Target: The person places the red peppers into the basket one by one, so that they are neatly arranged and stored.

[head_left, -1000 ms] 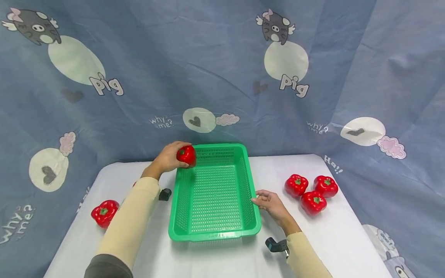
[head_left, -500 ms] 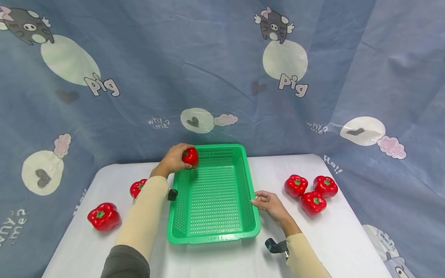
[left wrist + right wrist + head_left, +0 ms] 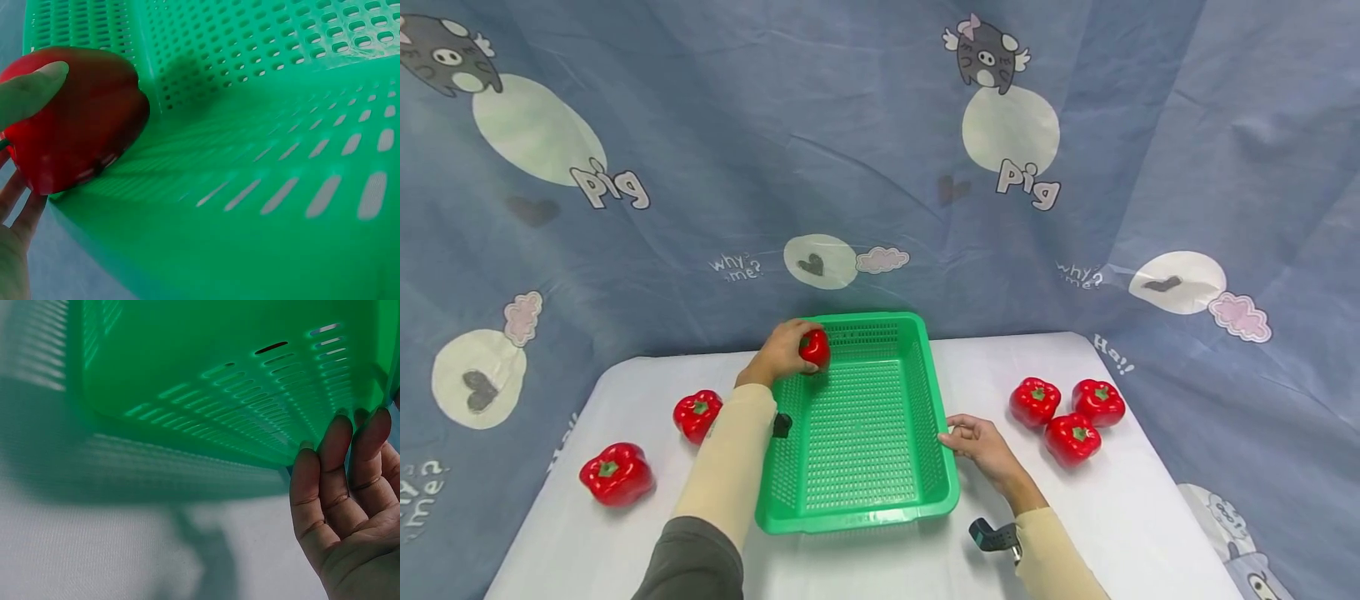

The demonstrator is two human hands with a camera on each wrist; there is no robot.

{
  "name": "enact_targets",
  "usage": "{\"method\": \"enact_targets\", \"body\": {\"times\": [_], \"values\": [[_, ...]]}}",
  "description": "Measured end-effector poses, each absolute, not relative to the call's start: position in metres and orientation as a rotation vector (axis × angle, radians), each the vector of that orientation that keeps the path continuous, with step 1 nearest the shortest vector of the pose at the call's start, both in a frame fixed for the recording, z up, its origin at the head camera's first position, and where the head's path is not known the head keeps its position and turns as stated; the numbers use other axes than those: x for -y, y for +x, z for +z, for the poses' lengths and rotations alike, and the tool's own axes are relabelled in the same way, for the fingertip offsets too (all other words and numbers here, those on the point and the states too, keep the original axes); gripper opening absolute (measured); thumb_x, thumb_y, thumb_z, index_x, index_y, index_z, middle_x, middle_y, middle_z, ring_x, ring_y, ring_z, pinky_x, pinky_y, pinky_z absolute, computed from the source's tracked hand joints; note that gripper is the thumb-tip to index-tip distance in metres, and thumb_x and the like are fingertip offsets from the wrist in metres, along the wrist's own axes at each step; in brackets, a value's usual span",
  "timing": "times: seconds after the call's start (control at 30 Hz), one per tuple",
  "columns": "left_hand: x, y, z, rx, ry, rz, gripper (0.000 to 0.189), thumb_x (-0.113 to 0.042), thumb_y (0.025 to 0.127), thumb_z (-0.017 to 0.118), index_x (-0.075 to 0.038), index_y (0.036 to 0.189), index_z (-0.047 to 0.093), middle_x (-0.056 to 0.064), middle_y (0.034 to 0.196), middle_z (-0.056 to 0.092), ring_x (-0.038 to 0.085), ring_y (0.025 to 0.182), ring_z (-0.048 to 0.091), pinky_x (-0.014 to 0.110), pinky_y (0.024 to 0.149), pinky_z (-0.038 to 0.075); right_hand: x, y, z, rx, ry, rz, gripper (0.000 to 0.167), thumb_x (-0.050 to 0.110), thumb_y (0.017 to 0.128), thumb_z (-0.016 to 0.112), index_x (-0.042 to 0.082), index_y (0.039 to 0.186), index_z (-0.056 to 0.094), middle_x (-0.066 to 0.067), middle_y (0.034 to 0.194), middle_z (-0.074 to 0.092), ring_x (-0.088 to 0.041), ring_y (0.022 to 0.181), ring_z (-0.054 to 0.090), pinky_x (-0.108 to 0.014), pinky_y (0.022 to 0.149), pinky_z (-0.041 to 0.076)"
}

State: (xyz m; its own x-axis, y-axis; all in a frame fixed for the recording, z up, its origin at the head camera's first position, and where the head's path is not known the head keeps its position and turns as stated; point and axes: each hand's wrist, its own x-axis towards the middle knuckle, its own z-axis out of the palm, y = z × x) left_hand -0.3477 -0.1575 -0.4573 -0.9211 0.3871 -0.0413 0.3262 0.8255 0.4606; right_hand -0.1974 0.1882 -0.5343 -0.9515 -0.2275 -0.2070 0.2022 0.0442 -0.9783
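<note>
My left hand (image 3: 781, 354) grips a red bell pepper (image 3: 816, 350) inside the far left corner of a green plastic basket (image 3: 857, 523). In the left wrist view the thumb lies over the pepper (image 3: 87, 125), with other fingers beneath it, and the pepper is close to the slotted basket wall (image 3: 156, 244). On the other side, my right hand (image 3: 981, 446) holds the basket's right rim between thumb and fingers. The right wrist view shows its fingertips against the outside of the basket (image 3: 187, 362); the thumb is mostly hidden there.
Two red bell peppers, one nearer (image 3: 617, 475) and one farther (image 3: 697, 415), lie left of the basket on the white table (image 3: 850, 571). Three more, including a front one (image 3: 1072, 440), cluster at the right. A blue printed curtain (image 3: 880, 183) hangs behind the table.
My left hand has carried the pepper from over the basket's left rim inward and down into the corner. The left forearm shifted right, uncovering another pepper. The right hand keeps its hold.
</note>
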Motion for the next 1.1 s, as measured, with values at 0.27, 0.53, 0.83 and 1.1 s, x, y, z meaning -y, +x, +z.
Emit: {"method": "enact_targets", "body": {"times": [0.27,0.53,0.83,1.1], "values": [[0.151,-0.348,-0.47,-2.837,0.6,0.608,0.071,-0.007,0.076,0.08,-0.005,0.139,0.048,0.022,0.141,0.041,0.043,0.131,0.034,0.056,0.099,0.044,-0.186,-0.196,-0.535,-2.027,0.019,-1.977,0.041,0.015,0.087,0.071,-0.008,0.117,0.055,0.0,0.072,0.063,-0.013,0.072,0.059,-0.029,0.075,0.051],[0.146,-0.35,-0.476,-2.85,0.551,0.584,0.071,-0.005,0.076,0.08,-0.007,0.14,0.047,0.02,0.141,0.039,0.041,0.129,0.035,0.055,0.096,0.046,-0.185,-0.197,-0.536,-1.992,0.012,-2.003,0.04,0.013,0.087,0.07,-0.009,0.117,0.055,0.0,0.074,0.063,-0.013,0.074,0.06,-0.03,0.075,0.054],[0.144,-0.35,-0.482,-2.864,0.494,0.547,0.072,-0.009,0.078,0.08,-0.009,0.141,0.046,0.019,0.14,0.036,0.041,0.13,0.033,0.055,0.097,0.045,-0.184,-0.198,-0.535,-2.0,-0.004,-1.994,0.037,0.011,0.088,0.069,-0.01,0.116,0.055,0.0,0.074,0.063,-0.012,0.073,0.06,-0.027,0.073,0.053],[0.138,-0.35,-0.485,-2.902,0.523,0.489,0.07,-0.013,0.078,0.08,-0.011,0.14,0.048,0.018,0.137,0.041,0.04,0.126,0.037,0.053,0.097,0.044,-0.184,-0.196,-0.532,-2.013,0.031,-1.999,0.04,0.011,0.087,0.07,-0.011,0.117,0.053,-0.001,0.074,0.062,-0.012,0.073,0.059,-0.026,0.071,0.053]]}}
